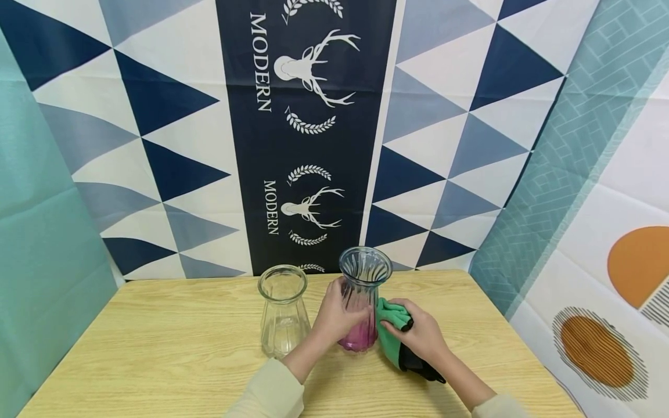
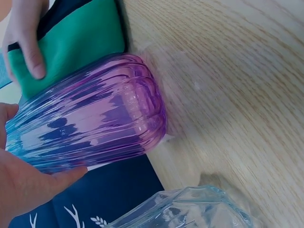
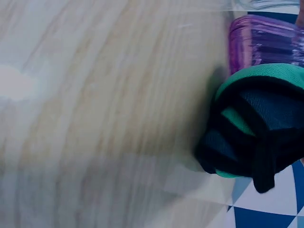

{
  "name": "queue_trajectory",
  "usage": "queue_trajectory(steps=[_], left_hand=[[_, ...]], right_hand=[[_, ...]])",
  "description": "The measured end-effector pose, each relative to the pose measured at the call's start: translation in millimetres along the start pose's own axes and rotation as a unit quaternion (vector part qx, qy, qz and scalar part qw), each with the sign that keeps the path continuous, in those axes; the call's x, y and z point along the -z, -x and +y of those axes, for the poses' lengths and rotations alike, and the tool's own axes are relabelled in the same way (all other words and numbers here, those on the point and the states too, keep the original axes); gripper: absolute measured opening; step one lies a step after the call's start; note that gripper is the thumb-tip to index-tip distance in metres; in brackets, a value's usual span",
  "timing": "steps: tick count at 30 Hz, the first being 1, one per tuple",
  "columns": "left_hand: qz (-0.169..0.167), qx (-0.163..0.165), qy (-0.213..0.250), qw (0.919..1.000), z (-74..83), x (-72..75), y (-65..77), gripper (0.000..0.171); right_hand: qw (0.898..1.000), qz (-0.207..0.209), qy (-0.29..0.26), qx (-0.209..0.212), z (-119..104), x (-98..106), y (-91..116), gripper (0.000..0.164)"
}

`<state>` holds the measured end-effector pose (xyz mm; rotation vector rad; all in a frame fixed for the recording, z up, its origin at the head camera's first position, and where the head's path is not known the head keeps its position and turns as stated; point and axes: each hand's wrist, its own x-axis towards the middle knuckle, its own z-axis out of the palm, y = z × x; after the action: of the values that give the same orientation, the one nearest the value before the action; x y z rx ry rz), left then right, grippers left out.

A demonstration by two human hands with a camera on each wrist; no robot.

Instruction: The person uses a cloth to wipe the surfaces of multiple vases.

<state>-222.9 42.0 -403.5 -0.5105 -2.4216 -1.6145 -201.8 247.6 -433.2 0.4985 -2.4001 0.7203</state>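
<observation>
A ribbed glass vase, blue at its flared rim and pink-purple toward the base, stands upright near the middle of the table. My left hand grips its side, with the thumb across the front in the head view. Just right of the vase, my right hand pinches the top of a soft green cloth item with black trim and black straps. That cloth item lies against or very close to the vase's side in the left wrist view. Whether the vase's base touches the table is hard to tell.
A clear glass vase stands left of the coloured one, close to my left forearm. Both are on a light wood table. Behind it hangs a patterned cloth, with more hangings at the left and right.
</observation>
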Motion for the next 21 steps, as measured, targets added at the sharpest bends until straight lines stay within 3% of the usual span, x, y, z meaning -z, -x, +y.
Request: queue_trajectory(steps=[6, 21], left_hand=[[-0.003, -0.001, -0.004, 1.0000, 0.1, 1.9, 0.0, 0.082], [0.007, -0.007, -0.016, 0.9998, -3.1, -0.6, -0.8, 0.083]], right_hand=[[1.000, -0.008, 0.002, -0.002, 3.7, -0.7, 0.7, 0.047], [0.997, 0.061, -0.042, 0.027, -13.6, 12.3, -19.6, 0.049]])
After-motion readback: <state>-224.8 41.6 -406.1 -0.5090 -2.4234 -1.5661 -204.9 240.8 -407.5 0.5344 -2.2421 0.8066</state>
